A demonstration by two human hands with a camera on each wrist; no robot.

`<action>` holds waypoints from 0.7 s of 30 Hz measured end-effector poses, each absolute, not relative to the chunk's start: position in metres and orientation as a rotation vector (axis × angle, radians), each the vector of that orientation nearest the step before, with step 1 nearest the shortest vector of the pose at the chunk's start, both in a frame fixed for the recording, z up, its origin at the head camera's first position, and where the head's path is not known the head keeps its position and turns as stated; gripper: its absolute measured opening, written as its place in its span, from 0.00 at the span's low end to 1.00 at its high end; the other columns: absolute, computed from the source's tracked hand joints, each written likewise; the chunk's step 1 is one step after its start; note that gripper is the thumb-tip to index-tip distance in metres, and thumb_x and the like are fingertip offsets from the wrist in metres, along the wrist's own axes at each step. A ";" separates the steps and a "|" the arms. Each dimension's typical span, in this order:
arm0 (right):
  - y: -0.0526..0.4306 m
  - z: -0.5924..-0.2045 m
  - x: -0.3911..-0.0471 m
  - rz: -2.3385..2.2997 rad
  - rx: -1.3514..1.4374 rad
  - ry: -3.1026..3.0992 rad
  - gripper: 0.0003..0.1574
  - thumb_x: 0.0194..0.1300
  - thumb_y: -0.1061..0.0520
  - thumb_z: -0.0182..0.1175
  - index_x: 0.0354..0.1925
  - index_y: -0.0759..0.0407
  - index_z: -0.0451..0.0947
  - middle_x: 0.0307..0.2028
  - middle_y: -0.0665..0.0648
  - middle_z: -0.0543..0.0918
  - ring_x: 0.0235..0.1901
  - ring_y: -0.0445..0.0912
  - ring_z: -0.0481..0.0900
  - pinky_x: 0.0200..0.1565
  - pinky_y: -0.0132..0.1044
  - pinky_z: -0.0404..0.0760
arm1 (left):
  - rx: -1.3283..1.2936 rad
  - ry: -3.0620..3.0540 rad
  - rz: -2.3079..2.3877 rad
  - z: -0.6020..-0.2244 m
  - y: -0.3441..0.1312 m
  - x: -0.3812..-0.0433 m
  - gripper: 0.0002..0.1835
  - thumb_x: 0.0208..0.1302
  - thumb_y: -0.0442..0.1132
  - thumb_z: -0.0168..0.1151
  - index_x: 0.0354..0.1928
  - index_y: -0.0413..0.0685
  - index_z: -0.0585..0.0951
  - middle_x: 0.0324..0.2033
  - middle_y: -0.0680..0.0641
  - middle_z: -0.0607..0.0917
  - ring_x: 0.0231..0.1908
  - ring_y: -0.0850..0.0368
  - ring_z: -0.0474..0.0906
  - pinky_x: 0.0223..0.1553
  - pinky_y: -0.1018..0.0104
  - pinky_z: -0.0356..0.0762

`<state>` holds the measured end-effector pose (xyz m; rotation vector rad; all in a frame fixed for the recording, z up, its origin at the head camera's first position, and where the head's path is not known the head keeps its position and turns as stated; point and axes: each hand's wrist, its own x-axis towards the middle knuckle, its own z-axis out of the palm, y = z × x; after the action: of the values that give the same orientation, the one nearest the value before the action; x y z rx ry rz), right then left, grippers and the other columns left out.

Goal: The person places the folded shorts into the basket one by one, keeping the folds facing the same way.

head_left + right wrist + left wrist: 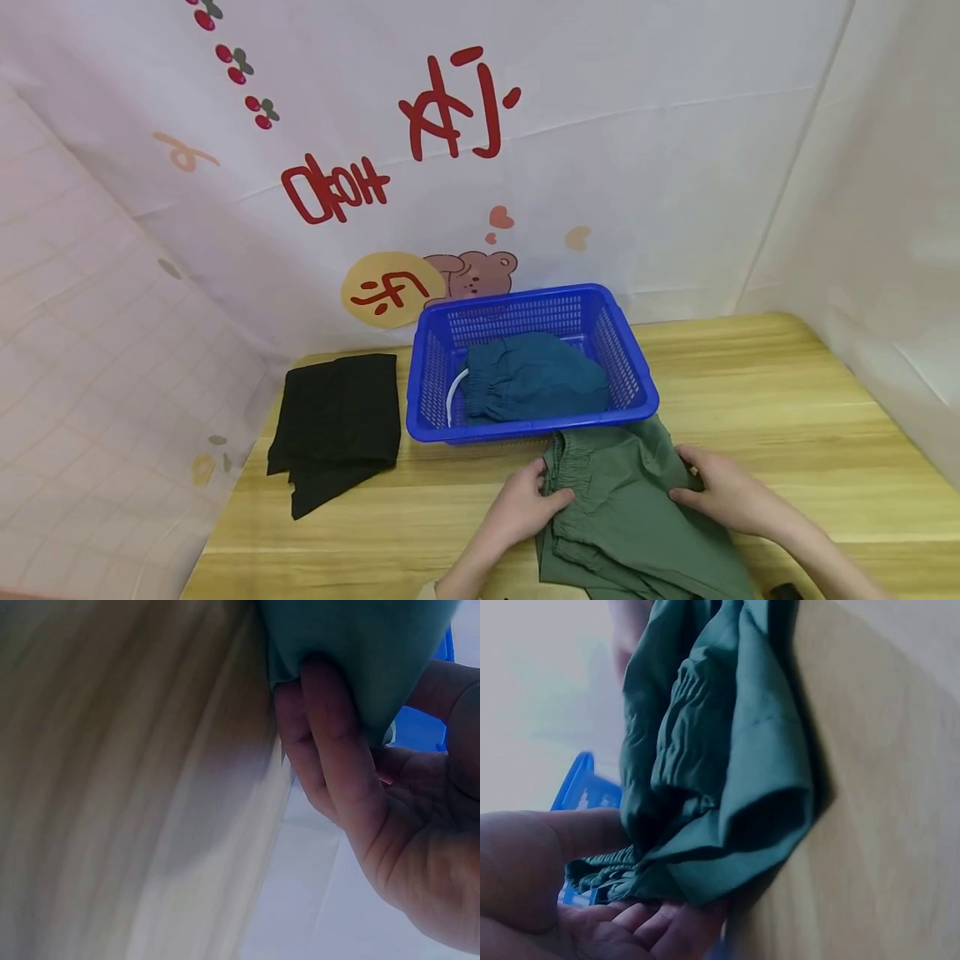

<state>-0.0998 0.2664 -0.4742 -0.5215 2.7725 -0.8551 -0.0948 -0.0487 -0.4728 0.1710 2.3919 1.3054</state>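
Observation:
Green pants [630, 508] with a gathered elastic waistband lie partly folded in front of the blue basket [528, 429]. My left hand [519, 504] grips the waistband edge, thumb above and fingers beneath. At the opposite side, my right hand [729, 493] pinches the cloth between thumb and fingers. The left wrist view shows the pants [765, 750] hanging in layers, with gathered elastic close to the thumb. In the right wrist view, fingers [341, 750] reach under the green cloth [360, 645]; part of the thumb is hidden.
Inside the basket lies a folded teal garment [536, 379] with a white drawstring [452, 396]. A folded black garment [341, 425] rests on the wooden table [787, 400] to the left. Behind stands a printed white curtain [660, 183]. A small black object [786, 592] shows at the bottom edge.

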 end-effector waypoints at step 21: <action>0.220 -0.479 -0.099 -1.105 -0.635 2.599 0.21 0.67 0.55 0.72 0.52 0.64 0.78 0.39 0.50 0.88 0.36 0.31 0.81 0.33 0.31 0.81 | 0.281 2.340 1.250 -0.469 -0.109 -0.107 0.25 0.67 0.44 0.69 0.58 0.32 0.79 0.38 0.48 0.85 0.45 0.55 0.80 0.47 0.62 0.79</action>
<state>-0.0993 0.2204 -0.4787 -0.6353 2.5985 -1.1051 -0.1066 -0.1094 -0.4694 0.2809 2.3399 1.2497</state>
